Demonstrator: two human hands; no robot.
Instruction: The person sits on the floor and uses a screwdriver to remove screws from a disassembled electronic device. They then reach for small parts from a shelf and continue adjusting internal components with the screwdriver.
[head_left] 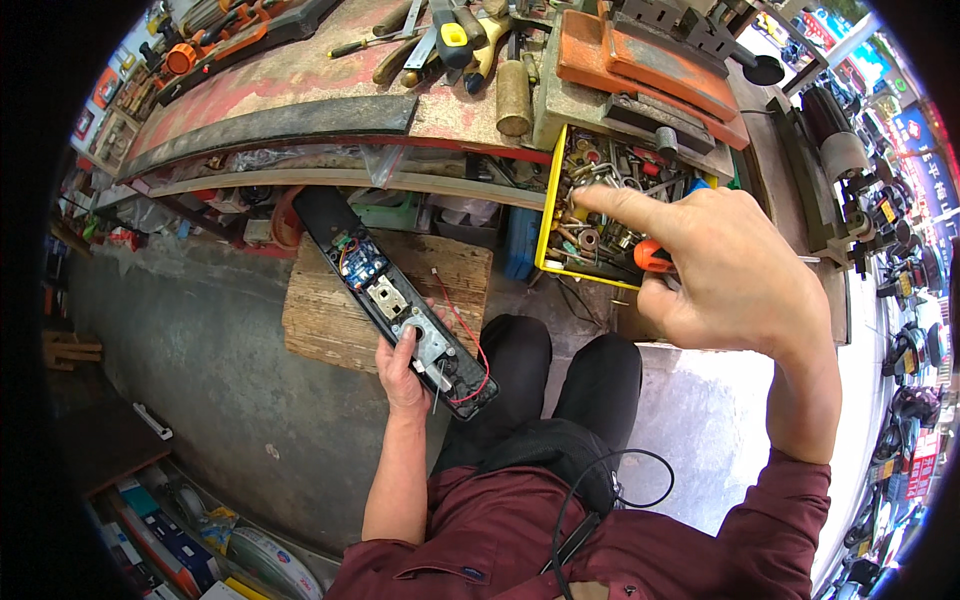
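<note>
My left hand (pixel 401 368) grips the lower part of a long black electronic door lock panel (pixel 320 222), its thumb pressed on the metal plate. The panel is tilted, its inside facing up. A blue circuit board (pixel 361 264) with wires sits in its upper half, and a loose red wire (pixel 466 325) loops off its right side. My right hand (pixel 735 270) is over a yellow drawer (pixel 548 222) of mixed metal parts, index finger stretched out to the left. Its other fingers curl around an orange-handled screwdriver (pixel 655 256), mostly hidden by the hand.
Below the panel is a wooden stool top (pixel 330 325). Files, a hammer handle (pixel 513 100) and other tools lie on the worn bench (pixel 300 85). An orange vise-like tool (pixel 660 65) stands above the drawer. Boxes (pixel 165 535) fill the lower left. A black cord (pixel 650 455) hangs by my lap.
</note>
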